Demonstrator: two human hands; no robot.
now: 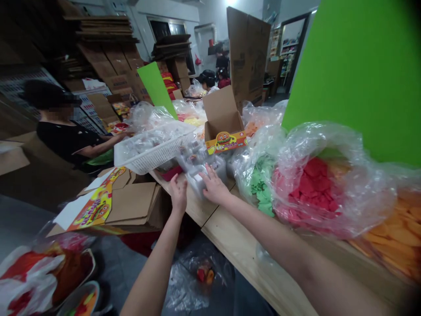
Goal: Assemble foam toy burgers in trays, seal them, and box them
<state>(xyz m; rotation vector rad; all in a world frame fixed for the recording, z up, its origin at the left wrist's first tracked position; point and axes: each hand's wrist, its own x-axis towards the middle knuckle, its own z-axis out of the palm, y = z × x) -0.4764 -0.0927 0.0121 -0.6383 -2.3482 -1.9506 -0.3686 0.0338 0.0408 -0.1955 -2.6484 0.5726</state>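
Both my arms reach forward to a stack of clear plastic trays [200,175] at the near edge of a wooden table [230,237]. My left hand [178,192] rests against the left end of the stack, fingers curled round it. My right hand [214,186] lies on top of the stack with its fingers spread flat. Behind the trays stands an open cardboard box [223,125] with a burger picture on its front. A white mesh basket [154,149] full of clear wrapped pieces sits to the left of it.
Clear bags of green [261,184], red [312,188] and orange [394,228] pieces fill the table's right side, before a green board [362,66]. A person in black [66,136] works at the left. Flattened cartons [128,206] lie below the table; more bags are on the floor.
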